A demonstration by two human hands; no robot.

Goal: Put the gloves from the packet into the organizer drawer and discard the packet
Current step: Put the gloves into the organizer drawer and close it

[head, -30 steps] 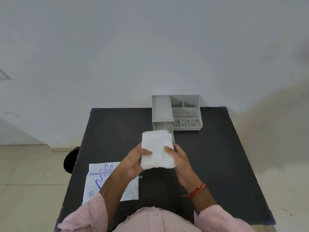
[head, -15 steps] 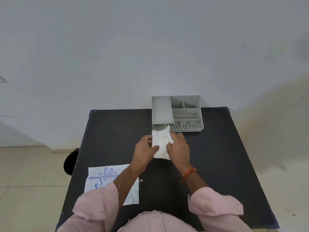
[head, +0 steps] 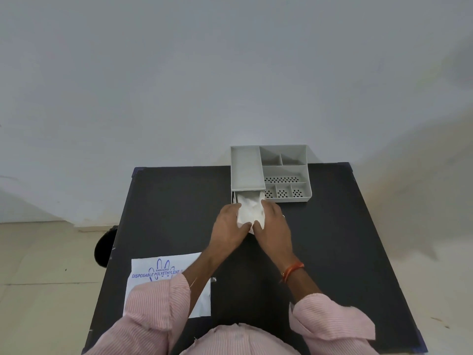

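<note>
Nearest the wearer, the empty polyethylene glove packet [head: 158, 275] is lying flat on the black table [head: 345, 239], well short of the grey organizer [head: 271, 172] and left of it, not yet discarded. Closer to the organizer, the left hand [head: 230, 225] and right hand [head: 273, 226] are both gripping the white glove stack [head: 249, 210], pressing it into the pulled-out drawer [head: 234, 197] at the organizer's near left corner. Judgement: stack is partly seated; remaining steps are settling it, perhaps closing the drawer, and binning the packet
</note>
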